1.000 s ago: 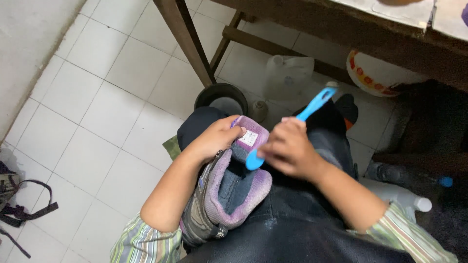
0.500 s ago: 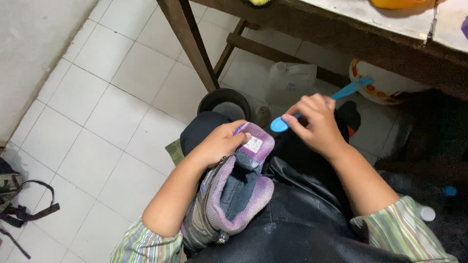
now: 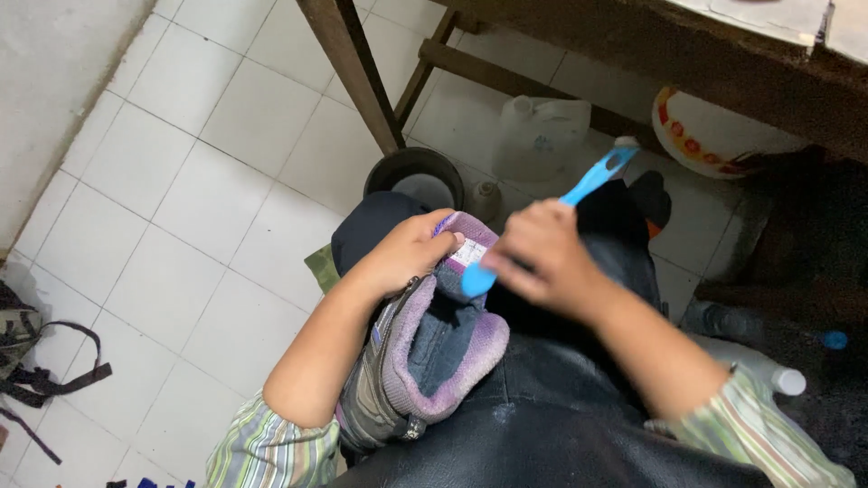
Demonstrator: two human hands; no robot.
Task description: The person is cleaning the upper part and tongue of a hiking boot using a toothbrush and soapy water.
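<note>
A grey shoe with a purple lining (image 3: 425,361) lies on my lap, its opening facing up. My left hand (image 3: 402,253) grips the shoe's tongue and holds it back; a white label shows under my fingers. My right hand (image 3: 542,258) holds a blue toothbrush (image 3: 592,181), its head end down at the tongue beside my left fingers, its handle pointing up and right. The right hand is motion-blurred. A black apron (image 3: 542,425) covers my legs.
A dark wooden table with legs (image 3: 353,72) stands ahead. Below it are a black round bowl (image 3: 414,176), a translucent plastic jug (image 3: 542,136) and a white bowl with a red-and-yellow pattern (image 3: 714,140). Bottles (image 3: 768,370) lie at right. Sandal straps (image 3: 36,370) lie on the white tiles at left.
My right hand lifted the toothbrush up and away to the right, then brought it back down onto the shoe's tongue. My left hand and the shoe stayed put.
</note>
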